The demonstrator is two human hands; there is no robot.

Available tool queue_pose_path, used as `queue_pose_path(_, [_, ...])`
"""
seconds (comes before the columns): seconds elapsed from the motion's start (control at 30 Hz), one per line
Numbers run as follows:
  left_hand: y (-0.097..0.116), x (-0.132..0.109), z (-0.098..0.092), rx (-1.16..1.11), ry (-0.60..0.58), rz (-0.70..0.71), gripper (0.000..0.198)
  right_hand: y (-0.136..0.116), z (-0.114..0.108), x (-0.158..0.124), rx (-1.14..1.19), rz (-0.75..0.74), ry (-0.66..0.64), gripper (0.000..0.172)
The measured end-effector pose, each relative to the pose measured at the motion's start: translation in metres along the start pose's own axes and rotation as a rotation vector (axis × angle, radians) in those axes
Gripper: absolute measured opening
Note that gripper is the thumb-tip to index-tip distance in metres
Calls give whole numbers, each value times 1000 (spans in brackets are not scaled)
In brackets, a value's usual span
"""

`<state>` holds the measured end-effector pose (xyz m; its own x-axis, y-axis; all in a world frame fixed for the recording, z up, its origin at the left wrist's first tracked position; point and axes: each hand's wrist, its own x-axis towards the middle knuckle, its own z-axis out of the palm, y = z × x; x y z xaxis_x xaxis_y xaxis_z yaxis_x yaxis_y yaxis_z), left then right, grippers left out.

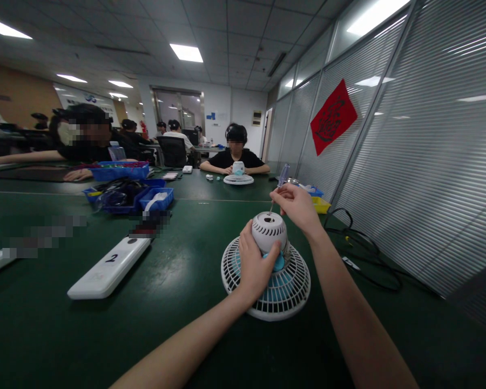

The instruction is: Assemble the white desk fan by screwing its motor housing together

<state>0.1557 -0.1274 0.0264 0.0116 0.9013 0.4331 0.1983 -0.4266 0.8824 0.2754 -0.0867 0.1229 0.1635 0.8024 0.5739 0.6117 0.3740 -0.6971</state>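
Observation:
A small white fan (pixel 267 232) lies face down on the green table, its round grille (pixel 295 281) underneath and light-blue parts showing through the bars. My left hand (pixel 256 265) is wrapped around the fan's motor housing, with the thumb near a light-blue knob (pixel 279 262). Above the housing, my right hand (pixel 295 202) pinches a screwdriver with a clear purplish handle (pixel 283 174). Its thin shaft points down to the top of the housing, beside a dark opening (pixel 269 220). Whether the tip sits in a screw is too small to tell.
Blue bins (pixel 133 197) with cables and parts stand at the left. A white case marked 2 (pixel 109 270) lies nearer. At right are a yellow bin (pixel 321 205) and a black cable (pixel 372 248) beside the glass wall. Across the table, a person handles another fan (pixel 238 179).

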Motion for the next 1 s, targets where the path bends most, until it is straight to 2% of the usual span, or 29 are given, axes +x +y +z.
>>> queue_pose_path(0.17, [-1, 1, 1, 0, 9, -3, 64, 2, 1, 1, 74, 40, -17, 23])
queue_pose_path(0.53, [-2, 0, 0, 4, 4, 6, 65, -1, 2, 2, 135, 72, -69, 15])
queue_pose_path(0.67, [-2, 0, 0, 1, -1, 2, 65, -2, 1, 1, 30, 48, -50, 16])
queue_pose_path(0.83, [-1, 0, -1, 3, -10, -7, 65, -3, 0, -1, -104, -37, 33, 19])
queue_pose_path(1.0, [-2, 0, -1, 4, -3, 3, 65, -1, 2, -2, -1, -9, 42, 20])
